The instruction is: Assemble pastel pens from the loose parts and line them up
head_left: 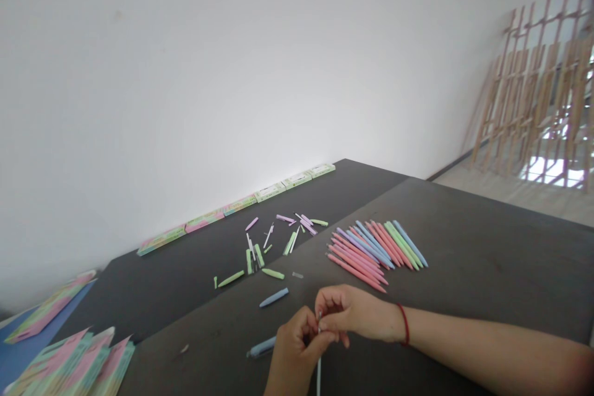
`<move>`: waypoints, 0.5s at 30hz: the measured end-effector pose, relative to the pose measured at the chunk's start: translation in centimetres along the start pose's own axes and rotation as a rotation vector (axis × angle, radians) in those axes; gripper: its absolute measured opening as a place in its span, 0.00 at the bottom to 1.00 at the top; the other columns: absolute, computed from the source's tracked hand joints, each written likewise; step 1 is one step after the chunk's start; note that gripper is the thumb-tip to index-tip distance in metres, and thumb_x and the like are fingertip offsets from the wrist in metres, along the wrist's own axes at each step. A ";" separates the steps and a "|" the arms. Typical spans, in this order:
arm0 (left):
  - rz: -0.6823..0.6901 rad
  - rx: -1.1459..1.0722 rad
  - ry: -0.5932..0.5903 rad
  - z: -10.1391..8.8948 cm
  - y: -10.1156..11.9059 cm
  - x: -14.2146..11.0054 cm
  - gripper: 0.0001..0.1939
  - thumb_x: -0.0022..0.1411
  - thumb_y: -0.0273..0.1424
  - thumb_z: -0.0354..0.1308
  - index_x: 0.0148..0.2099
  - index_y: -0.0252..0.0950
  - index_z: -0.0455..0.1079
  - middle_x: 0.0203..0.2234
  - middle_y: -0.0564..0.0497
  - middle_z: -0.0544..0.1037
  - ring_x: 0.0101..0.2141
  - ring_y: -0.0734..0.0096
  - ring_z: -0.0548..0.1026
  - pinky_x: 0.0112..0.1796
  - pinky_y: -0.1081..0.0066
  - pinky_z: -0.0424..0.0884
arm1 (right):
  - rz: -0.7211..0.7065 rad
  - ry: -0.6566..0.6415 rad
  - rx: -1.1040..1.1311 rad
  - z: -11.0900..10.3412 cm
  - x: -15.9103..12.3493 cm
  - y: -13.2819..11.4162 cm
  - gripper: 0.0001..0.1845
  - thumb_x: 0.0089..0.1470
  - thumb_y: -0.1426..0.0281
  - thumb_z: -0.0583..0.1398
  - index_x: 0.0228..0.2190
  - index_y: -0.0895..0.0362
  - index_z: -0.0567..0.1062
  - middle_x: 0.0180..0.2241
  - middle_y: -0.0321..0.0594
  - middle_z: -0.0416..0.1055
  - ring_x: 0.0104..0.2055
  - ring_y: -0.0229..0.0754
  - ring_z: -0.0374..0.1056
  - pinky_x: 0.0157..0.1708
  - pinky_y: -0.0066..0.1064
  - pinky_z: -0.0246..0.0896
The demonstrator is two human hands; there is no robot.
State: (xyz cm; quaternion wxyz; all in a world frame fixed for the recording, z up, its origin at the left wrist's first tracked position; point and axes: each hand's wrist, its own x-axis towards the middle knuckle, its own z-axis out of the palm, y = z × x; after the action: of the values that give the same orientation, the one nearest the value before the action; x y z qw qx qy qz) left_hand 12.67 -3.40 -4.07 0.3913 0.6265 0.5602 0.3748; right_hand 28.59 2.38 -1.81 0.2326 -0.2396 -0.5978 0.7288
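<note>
- On the dark counter (482,266), the hands (320,328) pinch a thin pale-blue pen refill (318,371): the left hand (294,346) closes around it, while the right hand (352,315), a red cord (405,324) at its wrist, curls over its top. Fingers hide most of the grip, and the refill's lower end runs out of view.
- Just left of the hands, a blue pen barrel (261,348) lies with one end hidden by the left hand; a second blue barrel (273,297) lies nearby, uncovered.
- Beyond the hands, pink, blue and green pens (375,253) lie fanned, and small green, lilac and white pen parts (273,241) lie scattered, too small to tell apart.
- Farthest from the hands, pastel boxes (236,204) line the wall (185,74); stacked pastel packs (74,365) are cut off by the lower-left corner.
</note>
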 end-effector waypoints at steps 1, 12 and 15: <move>-0.004 0.005 0.000 0.0 0.0 0.0 0.12 0.52 0.35 0.56 0.24 0.38 0.58 0.16 0.60 0.59 0.20 0.77 0.55 0.23 0.75 0.51 | 0.003 0.002 -0.006 0.0 0.0 0.0 0.10 0.46 0.68 0.62 0.28 0.60 0.67 0.23 0.32 0.67 0.20 0.29 0.61 0.17 0.20 0.57; -0.013 0.150 -0.011 0.0 0.8 -0.2 0.10 0.52 0.32 0.56 0.23 0.38 0.57 0.14 0.62 0.56 0.19 0.78 0.54 0.22 0.75 0.50 | 0.021 0.060 -0.083 0.1 0.0 0.8 0.06 0.45 0.70 0.60 0.27 0.60 0.69 0.22 0.31 0.67 0.18 0.29 0.60 0.16 0.20 0.56; 0.006 0.209 0.012 -0.6 1.8 -0.4 0.10 0.55 0.34 0.54 0.24 0.38 0.59 0.15 0.60 0.59 0.20 0.77 0.58 0.23 0.75 0.52 | 0.071 0.059 -0.024 0.1 0.1 0.5 0.06 0.43 0.71 0.60 0.26 0.60 0.68 0.19 0.31 0.66 0.18 0.30 0.62 0.16 0.20 0.57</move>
State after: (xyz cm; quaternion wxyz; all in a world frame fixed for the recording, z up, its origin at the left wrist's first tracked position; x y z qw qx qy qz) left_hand 12.82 -3.88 -2.23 0.3196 0.6633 0.5967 0.3191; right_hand 28.42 2.32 -2.30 0.2211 -0.2847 -0.5904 0.7222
